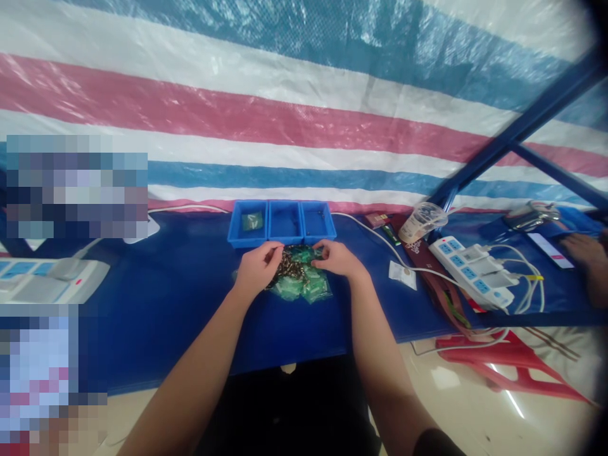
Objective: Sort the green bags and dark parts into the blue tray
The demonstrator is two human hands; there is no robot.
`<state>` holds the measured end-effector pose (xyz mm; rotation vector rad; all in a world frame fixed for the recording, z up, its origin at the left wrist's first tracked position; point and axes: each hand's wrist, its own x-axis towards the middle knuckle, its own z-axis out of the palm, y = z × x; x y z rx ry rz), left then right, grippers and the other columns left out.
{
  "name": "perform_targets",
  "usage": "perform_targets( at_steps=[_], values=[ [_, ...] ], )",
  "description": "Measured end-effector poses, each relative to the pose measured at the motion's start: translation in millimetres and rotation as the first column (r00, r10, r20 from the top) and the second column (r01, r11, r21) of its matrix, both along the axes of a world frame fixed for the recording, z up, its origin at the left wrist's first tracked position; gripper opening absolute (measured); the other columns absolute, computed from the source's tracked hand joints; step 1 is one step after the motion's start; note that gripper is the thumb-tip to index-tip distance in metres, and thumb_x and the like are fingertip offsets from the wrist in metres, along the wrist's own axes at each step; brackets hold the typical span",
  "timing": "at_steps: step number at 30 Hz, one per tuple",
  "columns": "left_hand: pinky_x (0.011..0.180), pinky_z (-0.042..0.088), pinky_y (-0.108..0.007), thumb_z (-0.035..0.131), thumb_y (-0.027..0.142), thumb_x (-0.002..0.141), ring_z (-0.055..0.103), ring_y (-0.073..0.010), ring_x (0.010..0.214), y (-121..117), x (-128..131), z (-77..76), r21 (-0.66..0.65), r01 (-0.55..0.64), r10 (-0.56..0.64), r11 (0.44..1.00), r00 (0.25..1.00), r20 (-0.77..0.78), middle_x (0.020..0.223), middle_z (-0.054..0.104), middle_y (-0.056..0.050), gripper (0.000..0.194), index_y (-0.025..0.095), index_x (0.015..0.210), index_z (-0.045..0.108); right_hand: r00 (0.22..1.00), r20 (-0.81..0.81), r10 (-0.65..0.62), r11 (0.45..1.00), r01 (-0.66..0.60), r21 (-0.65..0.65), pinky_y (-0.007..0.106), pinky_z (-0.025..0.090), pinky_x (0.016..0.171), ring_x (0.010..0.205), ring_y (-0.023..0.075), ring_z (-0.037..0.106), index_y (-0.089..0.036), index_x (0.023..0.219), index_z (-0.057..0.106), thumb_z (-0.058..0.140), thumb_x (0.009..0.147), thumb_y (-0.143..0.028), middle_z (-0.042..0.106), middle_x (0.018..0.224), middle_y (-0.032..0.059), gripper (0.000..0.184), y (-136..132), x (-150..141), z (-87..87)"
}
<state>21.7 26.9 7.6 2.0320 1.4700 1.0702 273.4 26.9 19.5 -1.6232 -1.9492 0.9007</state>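
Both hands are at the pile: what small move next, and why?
Perhaps steady the green packets with the right hand: brownish pieces lie heaped on them, and the left hand, opposite, has its fingertips pinched close, though whether it grips anything is unclear.

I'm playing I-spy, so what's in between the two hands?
Between the left hand and the right hand lies a heap of small brown, shiny pieces, with green plastic packets right beside it. The head view shows that.

Glossy woven plastic sheeting (285, 107), smooth plastic trays (285, 242), shiny metallic-looking small pieces (295, 267), clear plastic cup (422, 221)
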Motion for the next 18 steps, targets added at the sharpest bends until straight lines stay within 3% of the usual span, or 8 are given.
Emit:
perform_targets(
  at_steps=[4,7,9,11,13,18],
  values=[
    [0.063,0.043,-0.021,0.053,0.040,0.091,0.055,-0.0095,0.056,-1,0,0.4,0.010,-0.006,0.006,1.000,1.000,-0.002,0.067,0.065,0.002,0.027,0.021,0.098,0.071,0.999,-0.044,-0.006,0.997,0.010,0.074,0.024,0.034,0.055,0.054,0.0100,0.049,-0.018,0.083,0.074,0.064,0.073,-0.025,0.057,0.059,-0.0033,0.015,-1,-3,1.5],
    [0.063,0.044,-0.021,0.054,0.040,0.091,0.055,-0.0096,0.056,-1,0,1.1,0.013,-0.017,0.017,1.000,1.000,0.015,0.067,0.065,0.002,0.028,0.020,0.098,0.072,0.970,-0.231,-0.078,0.982,0.115,0.153,0.024,0.035,0.054,0.052,0.0093,0.045,-0.017,0.078,0.072,0.064,0.076,-0.030,0.052,0.055,-0.0040,0.015,-2,-8,4.9],
    [0.063,0.044,-0.021,0.054,0.040,0.091,0.055,-0.0098,0.056,-2,-1,2.3,0.010,-0.001,0.001,1.000,0.999,0.043,0.066,0.065,0.001,0.029,0.020,0.098,0.072,0.889,-0.439,-0.133,0.963,0.220,0.153,0.024,0.035,0.053,0.050,0.0089,0.041,-0.018,0.081,0.070,0.066,0.077,-0.037,0.047,0.053,-0.0055,0.020,-2,-15,7.1],
    [0.062,0.045,-0.021,0.055,0.041,0.090,0.055,-0.0097,0.056,-3,-1,3.6,-0.003,0.045,-0.045,0.999,0.995,0.086,0.067,0.065,0.001,0.030,0.020,0.104,0.071,0.759,-0.628,-0.171,0.955,0.285,0.085,0.024,0.035,0.050,0.047,0.0086,0.039,-0.019,0.083,0.068,0.068,0.077,-0.043,0.045,0.052,-0.0066,0.025,-2,-24,8.1],
    [0.061,0.046,-0.021,0.058,0.042,0.088,0.055,-0.0095,0.055,-4,0,3.9,-0.023,0.100,-0.096,0.995,0.987,0.129,0.069,0.066,0.001,0.034,0.020,0.111,0.070,0.664,-0.728,-0.172,0.967,0.253,0.003,0.023,0.033,0.045,0.043,0.0087,0.041,-0.020,0.083,0.065,0.071,0.075,-0.047,0.046,0.050,-0.0070,0.029,-2,-34,7.4],
    [0.061,0.049,-0.022,0.062,0.043,0.085,0.058,-0.0112,0.057,-3,1,-1.0,-0.055,0.083,-0.073,0.995,0.985,0.158,0.069,0.068,0.000,0.034,0.019,0.107,0.071,0.632,-0.767,-0.112,0.993,0.102,-0.061,0.022,0.036,0.044,0.043,0.0093,0.047,-0.021,0.088,0.064,0.071,0.076,-0.048,0.051,0.051,-0.0067,0.031,-1,-52,0.3]
  ],
)
